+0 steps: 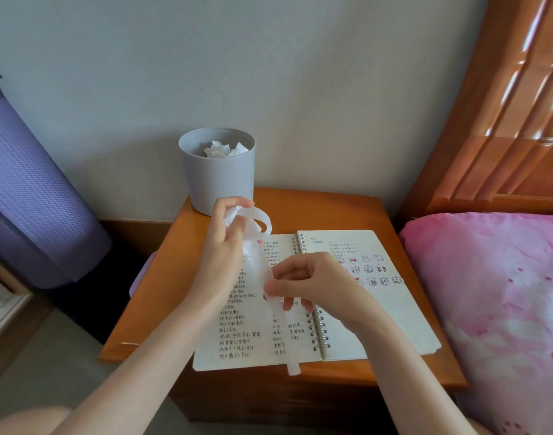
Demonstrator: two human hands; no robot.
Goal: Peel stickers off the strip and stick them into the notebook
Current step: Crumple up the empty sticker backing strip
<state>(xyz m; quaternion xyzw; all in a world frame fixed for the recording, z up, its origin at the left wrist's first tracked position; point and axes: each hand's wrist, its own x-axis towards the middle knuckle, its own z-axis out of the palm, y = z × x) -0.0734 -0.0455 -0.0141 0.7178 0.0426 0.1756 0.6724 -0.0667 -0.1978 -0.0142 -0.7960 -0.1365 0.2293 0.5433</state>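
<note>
An open spiral notebook (394,312) lies on the wooden bedside table; its left page is full of handwriting and its right page carries several small cartoon stickers (368,269). A long white backing strip (278,318) hangs over the notebook down past its front edge. My left hand (223,243) is raised above the left page and grips the crumpled, looped upper end of the strip. My right hand (303,282) pinches the strip lower down, over the notebook's spine.
A grey bin (218,177) holding crumpled white paper stands at the table's (347,211) back left corner. A pink pillow (495,296) and wooden headboard (495,120) are at the right. A rolled purple mat (27,196) leans at the left.
</note>
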